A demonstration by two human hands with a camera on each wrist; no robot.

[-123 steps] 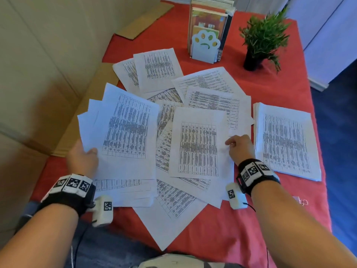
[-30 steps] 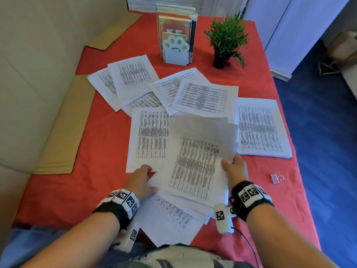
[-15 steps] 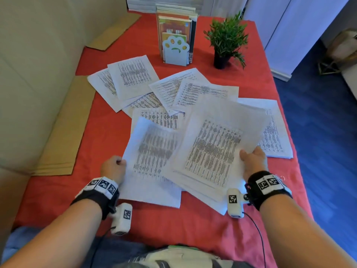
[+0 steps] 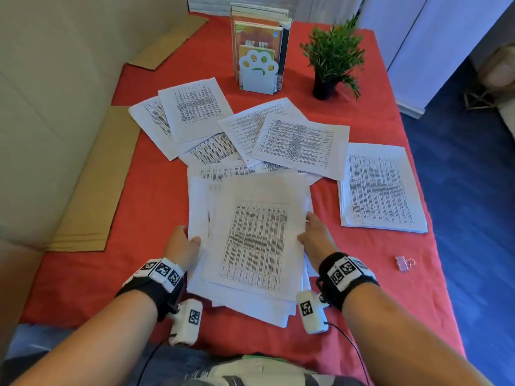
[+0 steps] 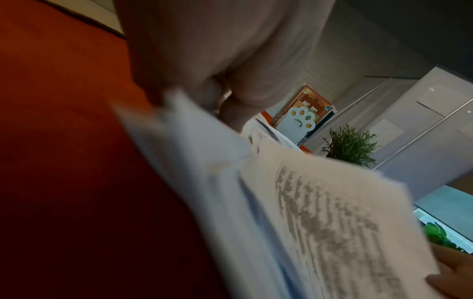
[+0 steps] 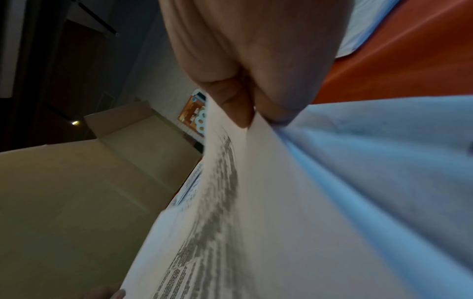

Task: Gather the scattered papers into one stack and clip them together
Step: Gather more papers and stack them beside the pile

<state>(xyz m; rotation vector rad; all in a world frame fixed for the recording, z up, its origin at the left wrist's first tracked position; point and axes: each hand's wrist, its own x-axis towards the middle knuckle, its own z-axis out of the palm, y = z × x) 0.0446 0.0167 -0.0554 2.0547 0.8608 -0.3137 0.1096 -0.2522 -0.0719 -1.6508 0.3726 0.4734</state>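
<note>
Head view: left hand (image 4: 182, 245) and right hand (image 4: 315, 238) each pinch an opposite side edge of the gathered bundle (image 4: 256, 238), probably to square it; loose sheets (image 4: 301, 143) lie beyond it; binder clip (image 4: 404, 263) waits to its right.

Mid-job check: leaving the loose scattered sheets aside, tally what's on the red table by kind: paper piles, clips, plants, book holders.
Paper piles: 2 (held bundle, stack at right)
Binder clips: 1
Potted plants: 1
Book holders: 1
Total: 5
</note>
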